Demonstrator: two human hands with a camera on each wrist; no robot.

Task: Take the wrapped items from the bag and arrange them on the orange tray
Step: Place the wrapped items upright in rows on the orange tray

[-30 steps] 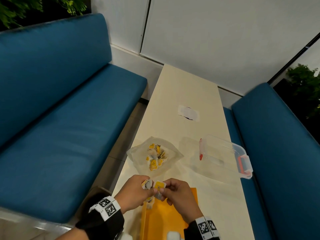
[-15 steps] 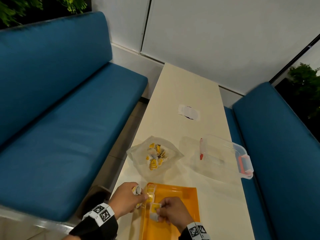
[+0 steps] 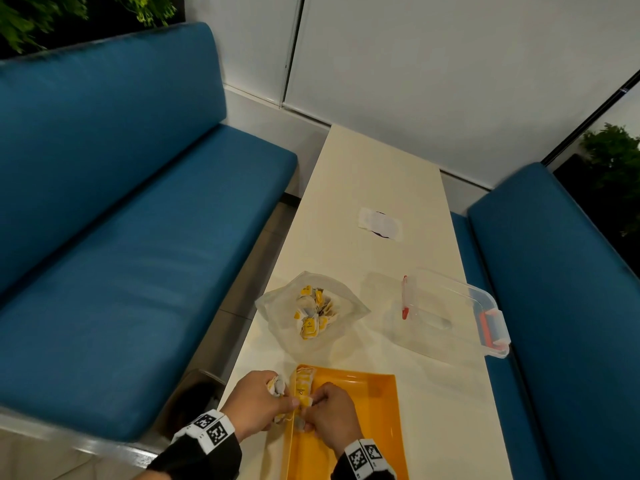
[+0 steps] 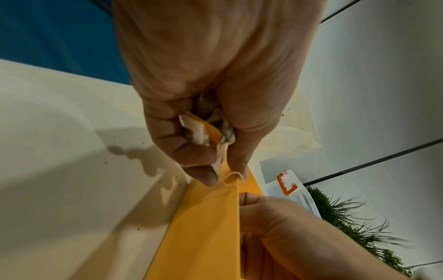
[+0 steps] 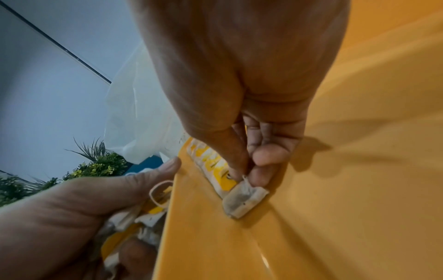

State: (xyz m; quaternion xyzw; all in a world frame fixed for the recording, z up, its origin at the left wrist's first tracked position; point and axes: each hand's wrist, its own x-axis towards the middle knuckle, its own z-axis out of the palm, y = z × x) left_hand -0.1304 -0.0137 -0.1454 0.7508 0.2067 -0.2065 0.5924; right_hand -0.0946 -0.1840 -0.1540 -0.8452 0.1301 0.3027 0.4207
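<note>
Head view, lower centre: we are mid-placing, right hand (image 3: 333,412) pinching a wrapped item (image 5: 244,199) down onto the orange tray (image 3: 381,427). Our left hand (image 3: 256,403) clutches a bunch of spare items (image 4: 206,130); next we release and pick another from it.

clear lidded box (image 3: 450,313), blue benches (image 3: 121,237), cream table (image 3: 377,181)

Café or canteen booth: two blue padded benches (image 3: 114,237) flank a narrow cream desk (image 3: 374,181); green plants (image 3: 613,174) behind.

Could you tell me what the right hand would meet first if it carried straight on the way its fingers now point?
Probably the orange tray floor: the right hand points down into it, pinching a tea bag that already seems to touch it, beside the row of wrapped items.
</note>
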